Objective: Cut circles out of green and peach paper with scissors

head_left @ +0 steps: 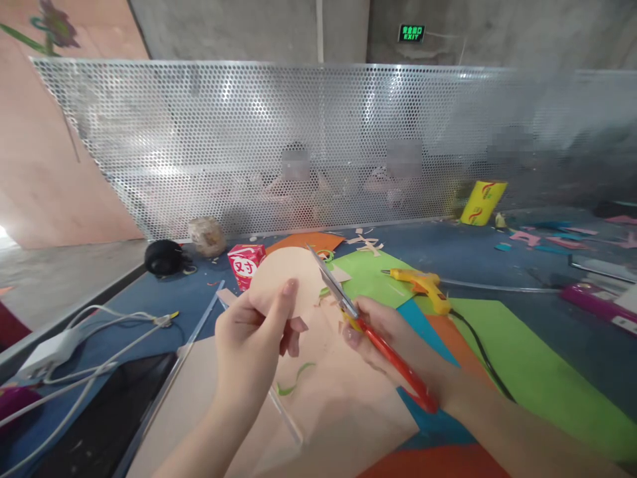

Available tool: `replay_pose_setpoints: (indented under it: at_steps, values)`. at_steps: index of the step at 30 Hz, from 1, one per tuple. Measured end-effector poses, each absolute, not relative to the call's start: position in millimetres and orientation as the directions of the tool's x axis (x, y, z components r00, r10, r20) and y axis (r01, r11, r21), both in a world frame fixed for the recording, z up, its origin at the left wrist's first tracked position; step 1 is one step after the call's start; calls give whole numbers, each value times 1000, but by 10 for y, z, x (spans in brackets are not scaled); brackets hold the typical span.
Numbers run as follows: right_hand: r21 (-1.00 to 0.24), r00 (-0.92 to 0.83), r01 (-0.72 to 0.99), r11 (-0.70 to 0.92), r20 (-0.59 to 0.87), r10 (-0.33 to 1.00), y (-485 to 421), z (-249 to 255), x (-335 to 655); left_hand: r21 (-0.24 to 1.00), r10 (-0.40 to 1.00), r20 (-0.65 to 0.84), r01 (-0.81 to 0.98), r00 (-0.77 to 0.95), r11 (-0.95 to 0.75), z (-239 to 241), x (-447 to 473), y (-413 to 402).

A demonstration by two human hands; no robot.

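This looks like a craft workshop in a public or commercial building. A long blue table (pixel 423 249) carries coloured sheets (pixel 537 358), a yellow glue gun (pixel 425 285) near the middle, red-handled scissors (pixel 393 358) in use, and cut scraps (pixel 532 239) strewn at the far right. A perforated metal panel (pixel 249 133) runs along the table's far side. Beyond it stand a bare concrete wall (pixel 249 30) and a lit green exit sign (pixel 411 33); at far left, a pink wall (pixel 99 146) bears a flower decoration (pixel 58 25).
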State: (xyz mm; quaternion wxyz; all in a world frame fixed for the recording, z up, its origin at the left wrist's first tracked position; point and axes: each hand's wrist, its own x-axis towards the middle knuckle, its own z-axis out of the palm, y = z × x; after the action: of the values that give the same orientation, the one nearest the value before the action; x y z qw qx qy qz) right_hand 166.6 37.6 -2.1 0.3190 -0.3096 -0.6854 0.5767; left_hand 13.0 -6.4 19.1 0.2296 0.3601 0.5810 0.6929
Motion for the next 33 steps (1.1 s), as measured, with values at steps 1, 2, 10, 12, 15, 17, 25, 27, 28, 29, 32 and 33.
replay_pose_setpoints:
  at_steps: [1, 2, 10, 12, 15, 17, 25, 27, 28, 29, 32, 33]
  values:
    - [-989, -612, 51, 140, 80, 787, 370, -16, 1666, 969, 739, 240, 108, -629, -223, 187, 126, -62]
    - [-989, -618, 46, 138, 80, 782, 363, -12, 1667, 968, 742, 246, 115, -624, -225, 185, 126, -63]
    - [-998, -642, 21, 58, 31, 766, 322, -15, 1673, 970, 750, 237, 105, -618, -220, 196, 176, -84]
    - [-998, -638, 28, 51, 21, 770, 320, -23, 1680, 968, 760, 242, 101, -603, -228, 193, 185, -88]
    - [-998, -643, 36, 56, 20, 766, 322, -23, 1688, 969, 753, 238, 100, -613, -225, 199, 201, -101]
    - [-998, -646, 44, 53, 12, 763, 326, -13, 1688, 971, 748, 232, 97, -622, -220, 203, 202, -106]
    - [-996, -619, 63, 63, 10, 785, 341, -7, 1675, 963, 777, 257, 87, -575, -254, 167, 125, -65]
    - [-997, -617, 61, 46, -1, 787, 337, -14, 1672, 965, 762, 253, 95, -596, -246, 182, 145, -76]
    - [-998, -611, 59, 38, -6, 792, 335, -14, 1670, 966, 754, 249, 98, -608, -239, 194, 161, -84]
    - [-998, -606, 55, 33, -7, 796, 334, -12, 1668, 967, 744, 246, 101, -621, -234, 206, 178, -93]
    - [-998, -586, 46, 37, 3, 810, 334, 4, 1663, 968, 730, 243, 108, -639, -228, 240, 212, -108]
    - [-998, -580, 43, 41, 9, 815, 336, 8, 1663, 967, 729, 244, 106, -640, -230, 249, 215, -109]
